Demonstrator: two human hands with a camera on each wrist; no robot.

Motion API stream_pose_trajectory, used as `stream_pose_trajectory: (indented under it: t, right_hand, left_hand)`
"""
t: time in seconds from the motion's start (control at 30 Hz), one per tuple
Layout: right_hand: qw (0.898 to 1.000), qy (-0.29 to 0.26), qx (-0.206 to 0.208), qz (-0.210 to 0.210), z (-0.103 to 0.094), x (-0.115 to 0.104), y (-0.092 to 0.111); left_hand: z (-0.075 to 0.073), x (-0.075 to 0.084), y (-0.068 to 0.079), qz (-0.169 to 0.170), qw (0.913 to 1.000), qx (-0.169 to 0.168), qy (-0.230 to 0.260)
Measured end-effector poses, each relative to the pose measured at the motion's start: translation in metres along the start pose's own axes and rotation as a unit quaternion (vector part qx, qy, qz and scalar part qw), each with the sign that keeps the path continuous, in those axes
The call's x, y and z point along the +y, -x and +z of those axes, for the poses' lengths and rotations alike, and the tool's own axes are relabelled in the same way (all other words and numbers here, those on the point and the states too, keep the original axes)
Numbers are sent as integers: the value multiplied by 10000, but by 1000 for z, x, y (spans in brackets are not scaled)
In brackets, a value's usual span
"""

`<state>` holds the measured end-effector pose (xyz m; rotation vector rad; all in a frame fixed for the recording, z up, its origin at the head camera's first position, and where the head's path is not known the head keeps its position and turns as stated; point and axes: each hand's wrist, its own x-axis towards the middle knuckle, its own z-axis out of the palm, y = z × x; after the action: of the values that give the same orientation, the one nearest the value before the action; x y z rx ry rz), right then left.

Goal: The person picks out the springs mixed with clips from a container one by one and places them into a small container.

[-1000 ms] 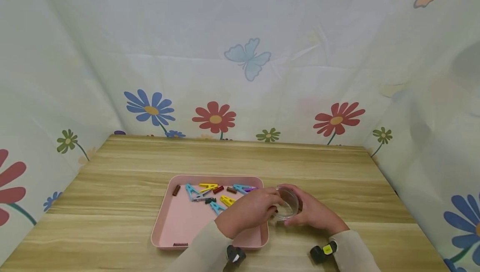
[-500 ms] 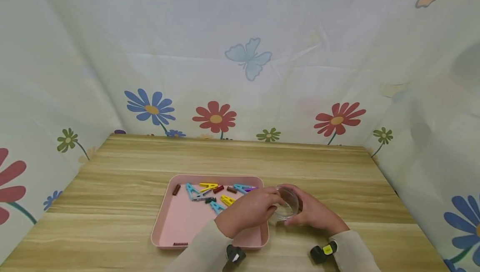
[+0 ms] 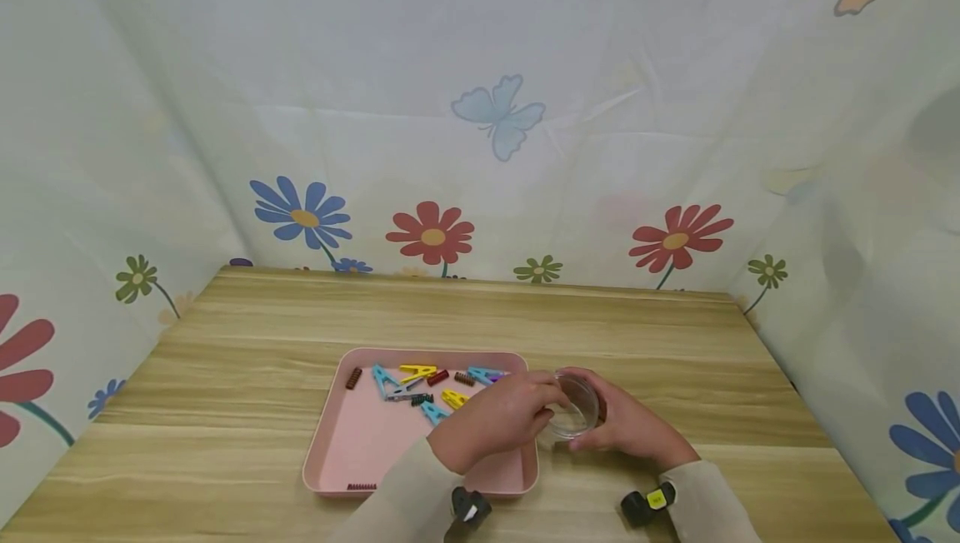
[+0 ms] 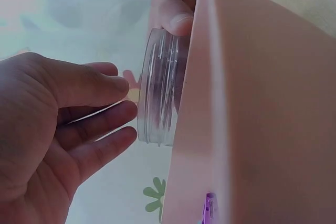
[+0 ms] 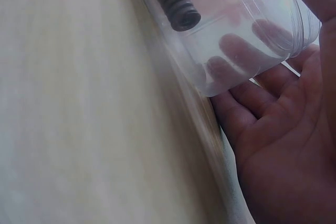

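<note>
My right hand [image 3: 626,422] grips a clear round jar [image 3: 574,406] beside the tray's right edge, thumb and fingers wrapped about its side. Through the jar wall in the right wrist view, a dark coil spring [image 5: 173,1] shows near the bottom. My left hand [image 3: 504,411] reaches over the tray to the jar's mouth. In the left wrist view its loosely bent fingers [image 4: 107,124] are right at the rim, with nothing seen between thumb and fingers. The pink tray [image 3: 375,451] holds coil springs [image 3: 353,379] and clothespins, among them a blue clothespin [image 3: 433,412] and a yellow clothespin [image 3: 454,399].
One thin spring [image 3: 362,487] lies by the tray's front wall. A purple clothespin [image 4: 209,205] shows near the tray's rim in the left wrist view. Wood-grain tabletop [image 3: 660,335] surrounds the tray, and a flowered curtain [image 3: 337,110] closes off the back and sides.
A small dark thing at my left fingertips a second ago no longer shows there. Both hands and the jar stay nearly in place.
</note>
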<state>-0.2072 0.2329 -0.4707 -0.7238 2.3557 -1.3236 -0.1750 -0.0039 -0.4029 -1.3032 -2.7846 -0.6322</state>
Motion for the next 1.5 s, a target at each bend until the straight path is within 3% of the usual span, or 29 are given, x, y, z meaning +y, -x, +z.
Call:
stream_pose_trajectory:
  t: [0.63, 0.9, 1.17, 1.5]
  right_hand:
    - [9999, -95, -4, -53, 0, -2, 0]
    - [9999, 67, 67, -77, 1, -1, 0]
    - [9995, -231, -52, -229, 2, -1, -1]
    - [9997, -114, -2, -229, 2, -5, 0]
  left_hand:
    - [-8, -3, 1, 47, 9998, 170, -16]
    - [-15, -6, 4, -213, 9997, 45, 81]
    - [-25, -10, 9, -671, 9973, 93, 293]
    - [-31, -18, 14, -527, 9979, 379, 56]
